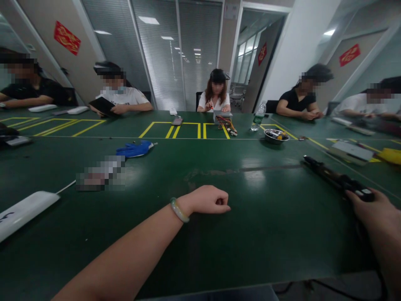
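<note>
My left hand [210,200] rests on the green table in a loose fist, and nothing shows between its curled fingers. A pale green bangle [179,210] circles that wrist. At the right side, my right hand [372,209] is closed around the near end of a long, dark device [332,175]. Its slim tip points away from me and to the left, and its exact kind is unclear. Part of my right hand's grip is hidden behind the device and in shadow.
A blue glove [136,149] and a white power bank-like block [28,209] with a cable lie left. Farther off are a water bottle [258,116], a metal bowl [276,136] of small items, and a grey box [222,116] with wires. Several people sit around the table [250,251].
</note>
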{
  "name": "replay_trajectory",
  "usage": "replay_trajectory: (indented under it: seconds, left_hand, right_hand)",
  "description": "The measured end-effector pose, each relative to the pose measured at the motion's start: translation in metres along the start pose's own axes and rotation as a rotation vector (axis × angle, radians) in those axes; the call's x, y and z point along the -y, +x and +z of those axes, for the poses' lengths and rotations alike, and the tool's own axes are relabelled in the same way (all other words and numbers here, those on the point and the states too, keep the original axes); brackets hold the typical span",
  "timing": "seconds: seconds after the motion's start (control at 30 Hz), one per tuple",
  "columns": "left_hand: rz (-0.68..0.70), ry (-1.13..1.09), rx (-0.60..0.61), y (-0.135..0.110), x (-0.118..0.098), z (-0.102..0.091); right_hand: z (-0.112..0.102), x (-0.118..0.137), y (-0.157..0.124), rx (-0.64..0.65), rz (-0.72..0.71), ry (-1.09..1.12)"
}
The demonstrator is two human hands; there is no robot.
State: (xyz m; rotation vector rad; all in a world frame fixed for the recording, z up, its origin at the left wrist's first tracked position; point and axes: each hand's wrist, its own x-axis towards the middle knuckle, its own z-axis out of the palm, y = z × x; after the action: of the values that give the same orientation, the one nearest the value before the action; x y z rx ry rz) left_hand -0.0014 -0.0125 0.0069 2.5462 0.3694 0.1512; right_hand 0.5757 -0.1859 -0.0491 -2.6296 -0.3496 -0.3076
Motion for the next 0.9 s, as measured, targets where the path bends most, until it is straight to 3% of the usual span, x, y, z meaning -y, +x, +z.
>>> replay_trajectory:
  seconds: [0.27,0.9]
  left_hand:
    - [-0.005,-0.015,0.018,0.004,0.0,0.003]
    - [-0.042,-0.064,0.041,0.005,0.001,0.002]
  right_hand:
    - [-0.021,0.02,-0.027,0.039,0.012,-0.043]
    - [-0.028,0.016,-0.036,0.054,-0.017,-0.103]
